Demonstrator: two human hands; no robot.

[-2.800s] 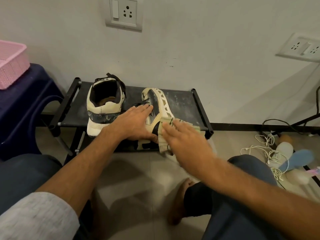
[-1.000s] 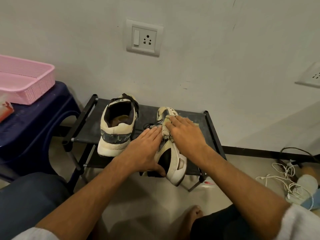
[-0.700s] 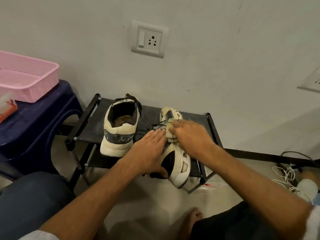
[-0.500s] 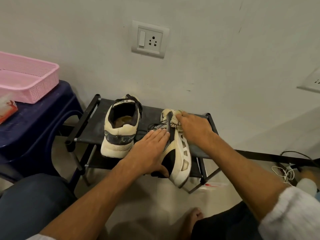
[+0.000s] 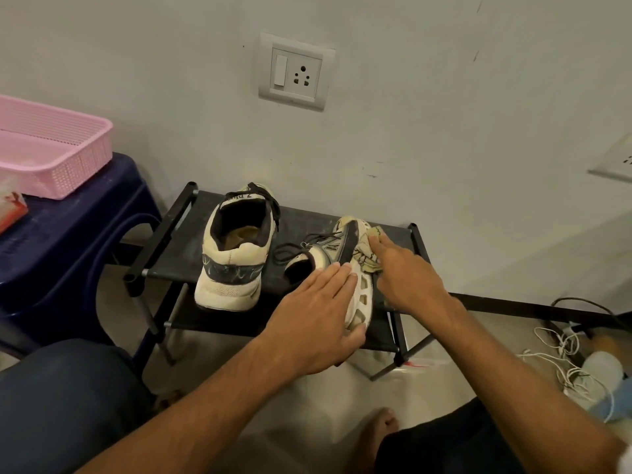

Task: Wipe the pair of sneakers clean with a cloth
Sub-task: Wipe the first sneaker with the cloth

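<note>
Nearest us: knees and a bare foot (image 5: 384,425) on the floor, under both arms. L hand (image 5: 318,313) lies on the tipped sneaker (image 5: 364,302), fingers straight & flat on its upper, thumb across the heel end. It's bracing, not clenched. That sneaker lies on its side at the front right of the rack (image 5: 184,244), sole facing right, heel end poking past the front rail. R hand (image 5: 407,275) presses the cloth (image 5: 367,258) vs. the sole near the toe, index laid straight; no pinch that we can see. Cloth sits bunched btw hand and sole.

Step, as we judge it: mid-wipe on the sole, sneaker 1 of 2. Next calls for a stroke along the sole w/ firm counter-pressure from L, then turning the sneaker for its other side. The upright sneaker (image 5: 232,265) stands just left, heel to us, no hand on it, so prob. next in line.

Room: the rack is narrow. W/ the heel over the front rail, a hard push could tip the sneaker off. The rear-right post is near the cloth, and the wall (image 5: 444,131) close behind caps the far end of a stroke. Stool (image 5: 85,227) w/ basket (image 5: 61,155) sits left, apart; cables (image 5: 561,354) lie on the floor right, well apart.
</note>
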